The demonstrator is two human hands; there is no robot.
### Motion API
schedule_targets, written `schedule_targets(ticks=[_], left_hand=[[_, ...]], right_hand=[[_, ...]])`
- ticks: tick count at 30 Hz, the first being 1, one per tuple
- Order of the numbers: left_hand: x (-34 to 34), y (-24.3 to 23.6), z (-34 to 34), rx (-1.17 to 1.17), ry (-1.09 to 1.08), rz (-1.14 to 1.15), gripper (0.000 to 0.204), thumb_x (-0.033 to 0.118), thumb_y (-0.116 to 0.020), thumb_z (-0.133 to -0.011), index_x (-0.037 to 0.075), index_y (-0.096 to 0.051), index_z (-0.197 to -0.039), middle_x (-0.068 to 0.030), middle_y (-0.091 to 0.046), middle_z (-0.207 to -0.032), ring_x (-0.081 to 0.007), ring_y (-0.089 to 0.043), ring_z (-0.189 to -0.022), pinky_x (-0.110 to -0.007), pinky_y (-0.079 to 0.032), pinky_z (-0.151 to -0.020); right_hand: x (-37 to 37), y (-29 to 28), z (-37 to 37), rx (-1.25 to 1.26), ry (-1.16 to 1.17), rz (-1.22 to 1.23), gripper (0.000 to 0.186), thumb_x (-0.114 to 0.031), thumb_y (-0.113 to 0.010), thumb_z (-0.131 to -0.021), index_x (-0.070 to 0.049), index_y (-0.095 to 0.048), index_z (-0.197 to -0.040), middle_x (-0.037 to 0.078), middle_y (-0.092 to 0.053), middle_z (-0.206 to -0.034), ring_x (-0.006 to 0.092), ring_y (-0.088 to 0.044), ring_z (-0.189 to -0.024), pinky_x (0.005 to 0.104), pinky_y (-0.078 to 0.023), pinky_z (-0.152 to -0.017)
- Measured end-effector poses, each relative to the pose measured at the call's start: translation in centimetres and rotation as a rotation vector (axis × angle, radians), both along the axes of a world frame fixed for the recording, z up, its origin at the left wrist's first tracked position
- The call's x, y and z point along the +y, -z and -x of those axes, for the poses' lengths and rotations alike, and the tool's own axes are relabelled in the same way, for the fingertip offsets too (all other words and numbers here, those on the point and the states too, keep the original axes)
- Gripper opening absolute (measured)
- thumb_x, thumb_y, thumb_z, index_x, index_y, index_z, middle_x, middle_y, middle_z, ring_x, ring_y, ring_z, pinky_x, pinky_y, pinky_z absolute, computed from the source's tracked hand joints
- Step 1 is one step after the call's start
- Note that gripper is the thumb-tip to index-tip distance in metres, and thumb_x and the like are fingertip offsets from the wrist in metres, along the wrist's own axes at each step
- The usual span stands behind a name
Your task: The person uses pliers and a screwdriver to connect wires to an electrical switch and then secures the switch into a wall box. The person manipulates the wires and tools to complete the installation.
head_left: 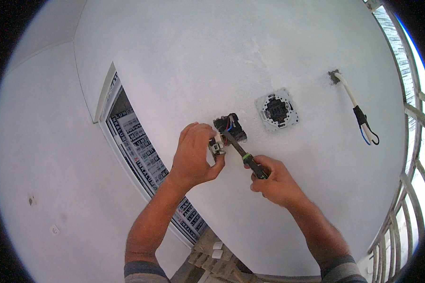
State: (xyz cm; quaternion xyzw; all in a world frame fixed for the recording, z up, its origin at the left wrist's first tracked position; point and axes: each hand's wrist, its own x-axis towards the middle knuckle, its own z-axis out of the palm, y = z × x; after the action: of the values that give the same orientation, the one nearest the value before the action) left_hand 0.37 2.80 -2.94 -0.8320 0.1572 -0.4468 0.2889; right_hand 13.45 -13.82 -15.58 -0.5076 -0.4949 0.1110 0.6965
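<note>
My left hand (191,155) grips a small white-and-dark electrical mechanism (216,146) just left of an open black wall box (235,123), where red and blue wires show. In my right hand (274,181) is a screwdriver (253,165) with a black and green handle, its fingers closed round it. The screwdriver's shaft reaches up to the wires and mechanism; whether its tip touches a screw I cannot make out. To the right, a square mounted fitting (276,111) with a black centre and metal frame sits on the white wall (269,47).
A white cable (348,92) with black tape hangs from a hole at right. A railing (406,198) runs down the right edge. At left is a frame (132,132) covered in printed film. Small white pieces (217,253) lie on wooden boards (208,264) below.
</note>
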Motion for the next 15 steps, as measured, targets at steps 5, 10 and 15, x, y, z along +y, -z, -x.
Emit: schedule_targets(ticks=[5,10,15], left_hand=[[-1.2,-1.8,0.4,0.223,-0.041,0.687,0.054,0.012,-0.082,-0.071,0.003,-0.053,-0.116,-0.0183,-0.059,-0.121,-0.0318,-0.059,-0.114,-0.045,-0.045,-0.098],[0.3,0.4,-0.4,-0.041,-0.021,0.037,0.057,0.011,-0.081,-0.072,0.006,-0.053,-0.122,-0.0191,-0.06,-0.125,-0.0349,-0.058,-0.12,-0.051,-0.037,-0.106],[0.6,1.3,0.0,-0.077,-0.067,-0.061,0.06,0.012,-0.081,-0.071,0.005,-0.052,-0.123,-0.02,-0.06,-0.127,-0.0353,-0.059,-0.12,-0.052,-0.036,-0.104]], right_hand=[[0.8,-1.6,0.4,-0.009,0.051,-0.03,0.044,-0.001,-0.066,-0.077,-0.003,-0.062,-0.121,-0.001,-0.056,-0.08,0.0077,-0.049,-0.061,0.0268,-0.04,-0.052],[-0.1,-0.7,0.1,0.042,-0.026,0.044,0.044,0.0,-0.065,-0.077,-0.003,-0.062,-0.121,-0.001,-0.056,-0.08,0.0079,-0.05,-0.06,0.0266,-0.041,-0.051],[-0.1,0.1,0.1,0.021,-0.02,0.034,0.044,0.0,-0.065,-0.077,-0.003,-0.062,-0.121,-0.001,-0.057,-0.08,0.008,-0.05,-0.06,0.0258,-0.04,-0.05]])
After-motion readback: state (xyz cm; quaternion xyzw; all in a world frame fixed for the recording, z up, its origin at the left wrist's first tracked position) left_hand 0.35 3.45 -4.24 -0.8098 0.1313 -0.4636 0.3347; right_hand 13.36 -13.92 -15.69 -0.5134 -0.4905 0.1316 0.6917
